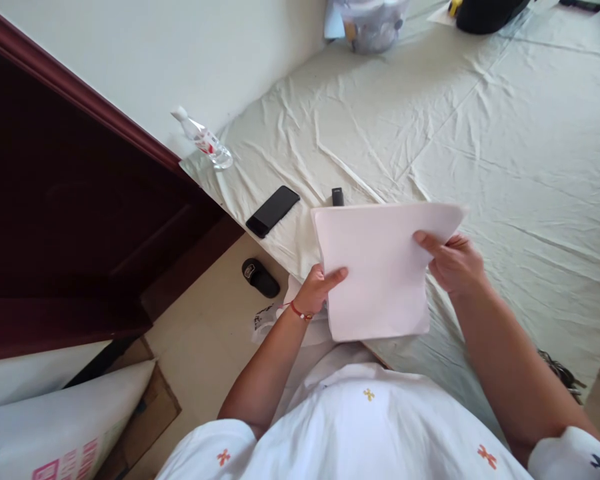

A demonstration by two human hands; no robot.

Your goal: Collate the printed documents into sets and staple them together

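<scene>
A stack of white paper (375,280) is held up over the near edge of the table, between both hands. My left hand (323,283) grips its left edge, thumb lying on top and fingers hidden beneath. At the upper right corner, my right hand (453,260) pinches the sheets, its thumb on the top face. That corner bends slightly upward. The top sheet shows no print. Just beyond the stack lies a small black object (337,196), partly covered by the paper. A black smartphone (273,211) rests to the left of it.
A clear plastic bottle (205,140) stands at the left edge of the cloth-covered table (540,153). Farther back are a transparent container (375,27) and a black item (487,13). A black slipper (261,277) lies on the floor. Dark cables (560,373) sit at the right.
</scene>
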